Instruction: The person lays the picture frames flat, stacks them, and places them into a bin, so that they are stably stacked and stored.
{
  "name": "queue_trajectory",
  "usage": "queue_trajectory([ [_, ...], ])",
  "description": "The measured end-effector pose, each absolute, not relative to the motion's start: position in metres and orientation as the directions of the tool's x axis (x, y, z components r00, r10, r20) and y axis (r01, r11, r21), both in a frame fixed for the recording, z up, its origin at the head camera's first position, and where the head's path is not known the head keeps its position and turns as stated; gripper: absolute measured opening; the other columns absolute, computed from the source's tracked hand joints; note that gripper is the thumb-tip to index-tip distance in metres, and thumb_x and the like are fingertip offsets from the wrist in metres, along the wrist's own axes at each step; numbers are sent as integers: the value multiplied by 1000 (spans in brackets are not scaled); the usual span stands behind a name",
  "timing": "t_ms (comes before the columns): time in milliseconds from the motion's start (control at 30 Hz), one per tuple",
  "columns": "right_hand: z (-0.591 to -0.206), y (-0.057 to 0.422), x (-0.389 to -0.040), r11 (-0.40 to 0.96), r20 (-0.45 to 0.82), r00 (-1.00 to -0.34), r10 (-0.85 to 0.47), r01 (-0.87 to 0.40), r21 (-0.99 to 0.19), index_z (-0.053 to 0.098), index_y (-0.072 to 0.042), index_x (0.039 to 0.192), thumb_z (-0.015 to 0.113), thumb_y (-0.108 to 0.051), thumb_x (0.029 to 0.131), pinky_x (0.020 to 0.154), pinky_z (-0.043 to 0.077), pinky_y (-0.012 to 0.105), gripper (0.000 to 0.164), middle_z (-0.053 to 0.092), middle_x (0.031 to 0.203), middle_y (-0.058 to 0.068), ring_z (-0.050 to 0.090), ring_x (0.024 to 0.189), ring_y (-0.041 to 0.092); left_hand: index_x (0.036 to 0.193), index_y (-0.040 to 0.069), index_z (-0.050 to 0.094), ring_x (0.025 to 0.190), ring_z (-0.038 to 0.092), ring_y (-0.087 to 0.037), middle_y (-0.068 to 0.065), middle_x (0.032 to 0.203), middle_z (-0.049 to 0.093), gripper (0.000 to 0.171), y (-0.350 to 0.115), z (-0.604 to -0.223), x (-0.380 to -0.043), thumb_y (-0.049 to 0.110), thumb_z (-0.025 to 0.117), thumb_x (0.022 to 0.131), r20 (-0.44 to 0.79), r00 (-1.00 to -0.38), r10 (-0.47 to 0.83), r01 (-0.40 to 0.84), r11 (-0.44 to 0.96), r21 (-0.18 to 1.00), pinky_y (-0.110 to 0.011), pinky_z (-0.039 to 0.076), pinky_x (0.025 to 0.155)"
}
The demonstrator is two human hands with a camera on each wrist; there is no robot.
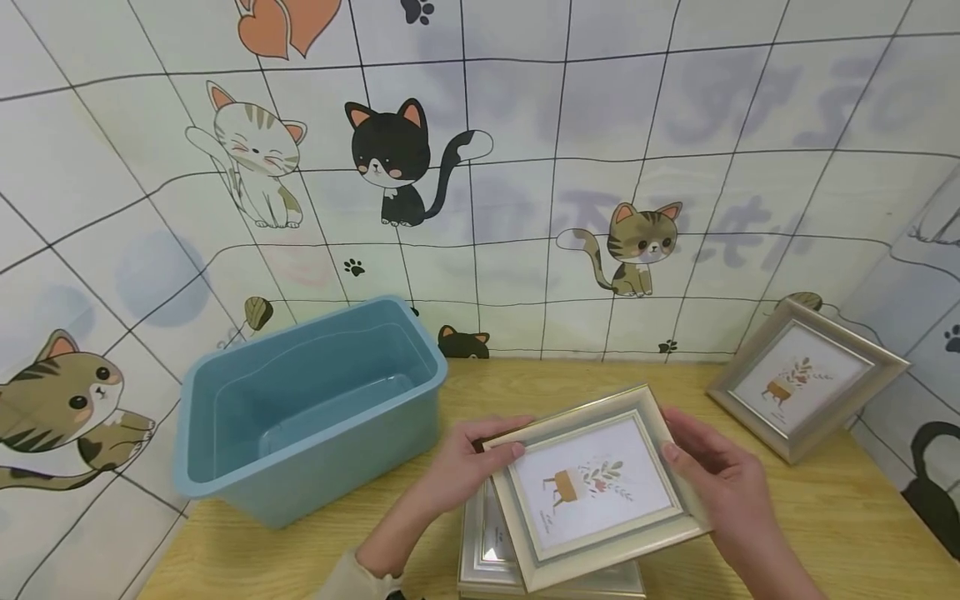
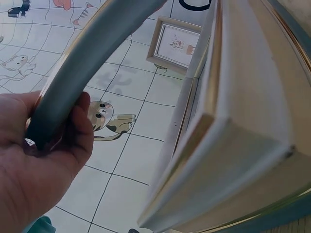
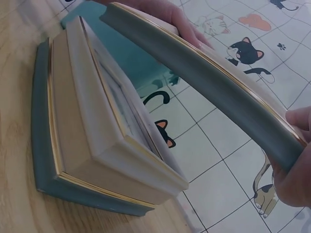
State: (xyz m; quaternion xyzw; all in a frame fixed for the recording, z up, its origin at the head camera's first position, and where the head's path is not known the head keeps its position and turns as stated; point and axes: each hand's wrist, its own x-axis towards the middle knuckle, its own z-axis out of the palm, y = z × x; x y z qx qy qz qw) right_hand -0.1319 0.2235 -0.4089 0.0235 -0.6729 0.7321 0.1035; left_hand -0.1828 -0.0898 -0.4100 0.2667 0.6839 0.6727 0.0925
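Observation:
Both hands hold a cream picture frame (image 1: 510,492) with a thin gold edge, tilted above a stack of picture frames (image 1: 480,575). My left hand (image 1: 465,467) grips its left side, thumb on the front. On the opposite side, my right hand (image 1: 720,483) pinches the rim with the thumb in front and fingers behind. A printed plant picture shows behind the glass. In the left wrist view, the left hand (image 2: 43,150) curls around the frame's edge (image 2: 73,73). The right wrist view shows the stack (image 3: 97,131) below the held frame (image 3: 209,92), apart from it.
A blue plastic bin (image 1: 307,475) stands at the left on the wooden table (image 1: 495,392). Another picture frame (image 1: 806,379), silver-beige, lies at the back right near the wall. A cat-patterned sheet (image 1: 510,208) covers the walls behind and at the sides.

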Motion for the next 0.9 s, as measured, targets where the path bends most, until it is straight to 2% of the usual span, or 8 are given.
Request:
queue_trajectory([
  [133, -412, 217, -133, -93, 117, -984, 137, -130, -987, 68, -14, 136, 68, 0, 97, 63, 60, 34, 41, 74, 114, -10, 72, 89, 11, 128, 2, 72, 95, 65, -11, -14, 124, 70, 34, -90, -412, -184, 7, 72, 94, 232, -895, 382, 258, 18, 966, -26, 55, 74],
  [200, -414, 214, -133, -75, 72, -987, 146, -84, -994, 69, -15, 135, 69, -2, 97, 63, 61, 35, 40, 74, 111, -10, 72, 87, 12, 124, 4, 75, 77, 60, -8, -10, 119, 72, 31, -91, -413, -185, 8, 74, 93, 221, -920, 324, 249, 48, 967, -23, 50, 65],
  [400, -419, 208, -131, 240, 43, -990, 134, -10, -971, 62, -5, 140, 76, -13, 94, 72, 59, 28, 49, 74, 111, 4, 72, 91, 10, 113, 6, 80, 49, 31, -5, -5, 94, 71, 23, -92, -418, -188, 9, 77, 91, 173, -968, 181, 192, 93, 977, -21, 33, 51],
  [533, -422, 203, -127, 347, 39, -996, 79, -9, -938, 57, -4, 144, 77, -11, 93, 73, 58, 27, 56, 72, 115, 19, 73, 91, 17, 109, 5, 80, 65, 48, -8, -6, 107, 74, 20, -93, -424, -192, 10, 78, 89, 163, -978, 133, 180, 127, 976, -22, 42, 62],
  [600, -425, 200, -125, 355, 17, -998, 55, 3, -935, 54, -7, 147, 77, -9, 92, 72, 58, 28, 60, 72, 113, 19, 73, 87, 19, 108, 3, 80, 88, 61, -14, -9, 114, 74, 20, -94, -428, -194, 9, 78, 89, 170, -977, 131, 189, 150, 970, -25, 49, 76],
  [667, -427, 199, -124, 358, -13, -999, 37, 26, -934, 50, -9, 151, 76, -7, 92, 70, 57, 29, 64, 71, 110, 18, 73, 84, 20, 108, 2, 80, 113, 62, -21, -9, 117, 74, 20, -94, -432, -195, 8, 77, 89, 171, -976, 137, 194, 178, 965, -32, 49, 91],
  [767, -431, 197, -125, 378, -62, -998, 13, 62, -924, 46, -8, 153, 76, -7, 92, 67, 56, 29, 68, 70, 105, 15, 71, 79, 19, 107, 1, 80, 122, 61, -29, -10, 115, 74, 19, -95, -438, -196, 6, 76, 89, 164, -974, 155, 195, 210, 958, -40, 47, 100],
  [900, -434, 197, -127, 393, -120, -993, -4, 108, -913, 46, -2, 151, 76, -6, 91, 61, 56, 32, 68, 68, 99, 13, 69, 73, 20, 106, 1, 80, 118, 61, -29, -10, 114, 74, 19, -98, -445, -197, 6, 77, 89, 140, -975, 173, 178, 229, 957, -39, 48, 96],
])
